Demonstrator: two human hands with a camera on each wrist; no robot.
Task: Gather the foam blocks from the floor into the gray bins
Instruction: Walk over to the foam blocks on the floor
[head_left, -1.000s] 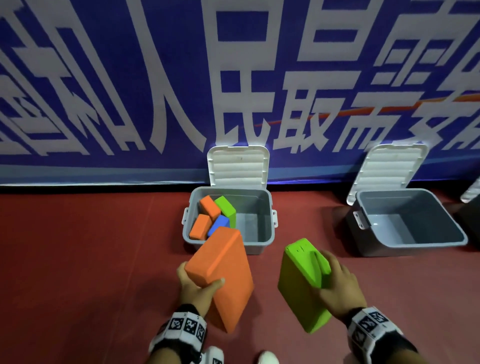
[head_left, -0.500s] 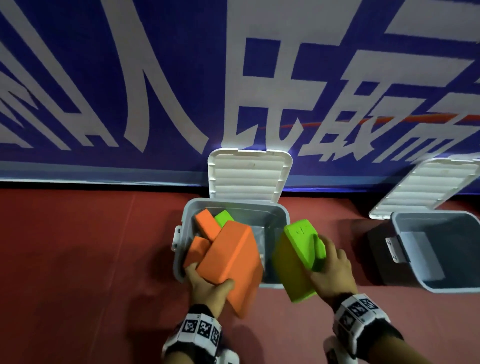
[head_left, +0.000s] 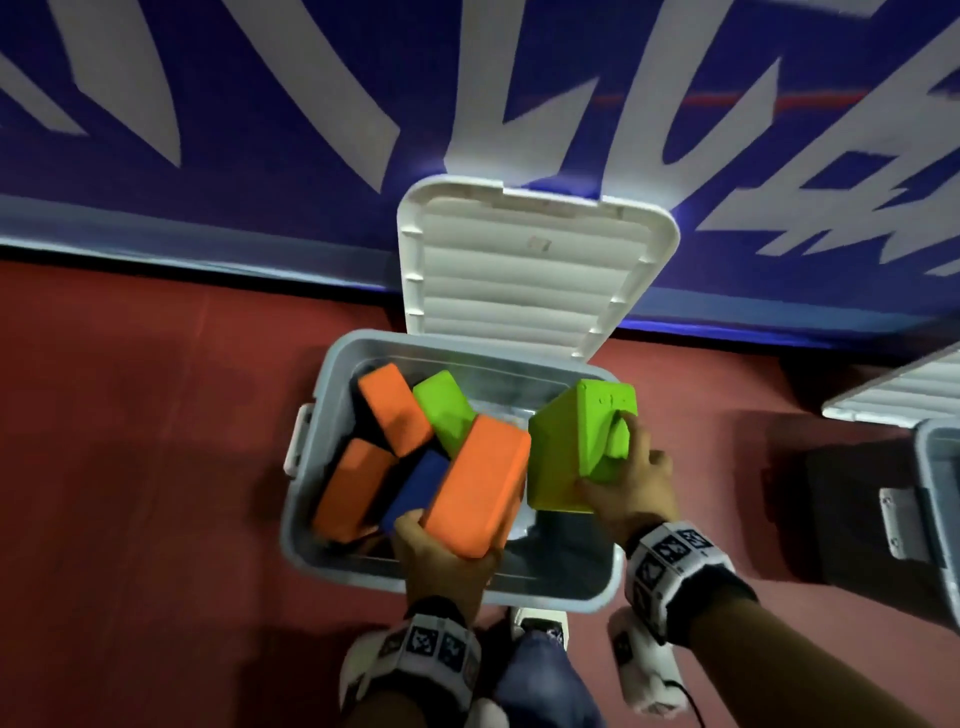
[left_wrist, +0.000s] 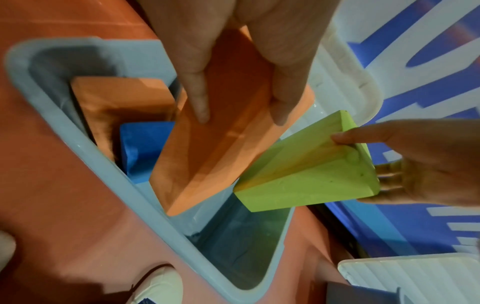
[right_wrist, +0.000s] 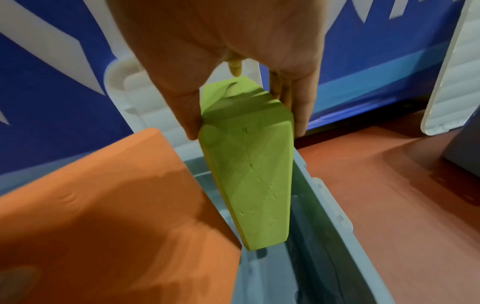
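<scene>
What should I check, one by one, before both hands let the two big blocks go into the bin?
1. Bin lid open: ok.
2. Left hand grips the large orange block: ok.
3. Right hand grips the large green block: ok.
4. Both blocks above the gray bin, inside its rim: ok.
5. Free space at the bin's right side for the green block: ok.
6. Orange block will lie flat on the blue block: cannot tell.

Indoor sports or activity hall: red mat floor (head_left: 130, 467), blue banner (head_left: 260, 104) with large white characters along the wall, lidded gray storage bins (head_left: 311, 519).
</scene>
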